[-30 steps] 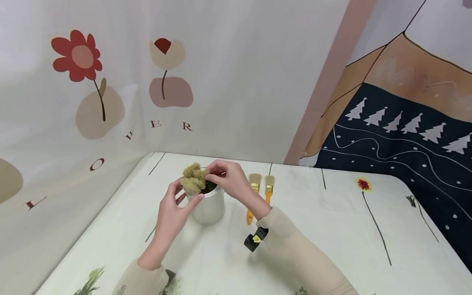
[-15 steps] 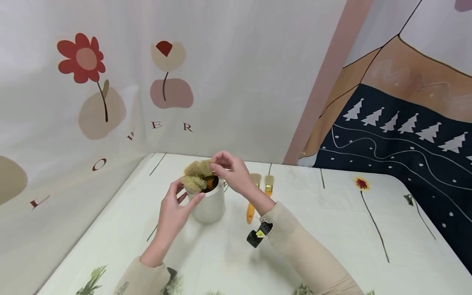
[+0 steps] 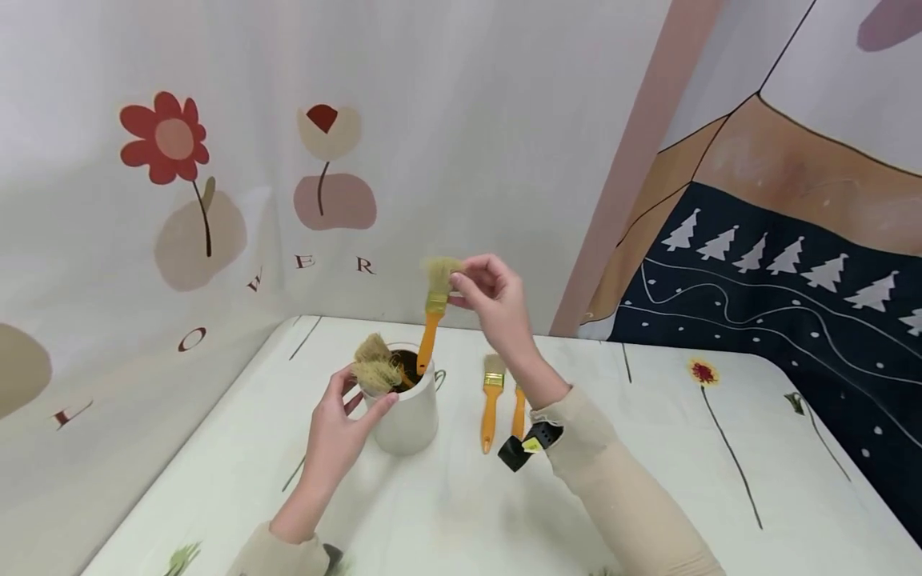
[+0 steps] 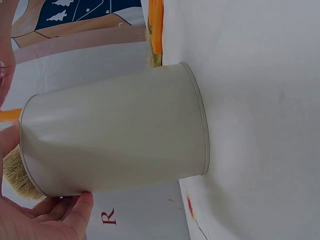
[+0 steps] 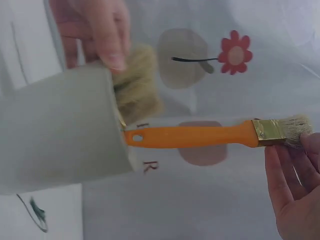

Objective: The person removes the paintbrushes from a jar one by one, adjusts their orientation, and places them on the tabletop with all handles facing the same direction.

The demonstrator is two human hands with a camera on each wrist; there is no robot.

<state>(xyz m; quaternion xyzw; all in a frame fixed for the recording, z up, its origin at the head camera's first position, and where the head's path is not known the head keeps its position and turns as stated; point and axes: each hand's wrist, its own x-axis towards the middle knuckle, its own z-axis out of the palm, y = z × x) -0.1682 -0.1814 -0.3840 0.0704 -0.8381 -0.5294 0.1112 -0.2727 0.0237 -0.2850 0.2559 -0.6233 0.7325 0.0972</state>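
From the head, the counter (image 3: 648,464) and backdrop (image 3: 468,152) are viewed forward and down, from farthest off. From the left wrist, the pot (image 4: 110,132) is faced closely, shown sideways, top leftward; from the right wrist it is shown near too, top rightward. The pot is shared by all three, the held brush (image 5: 192,136) at length by head and right wrist.

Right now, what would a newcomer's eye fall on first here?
Probably the orange brush, which the right hand pinches by its bristles, handle end at the mouth of the pot. The left hand holds the pot near its rim. Next, perhaps the red flower on the backdrop, upper left in the head view, and two more brushes on the table, right of the pot.
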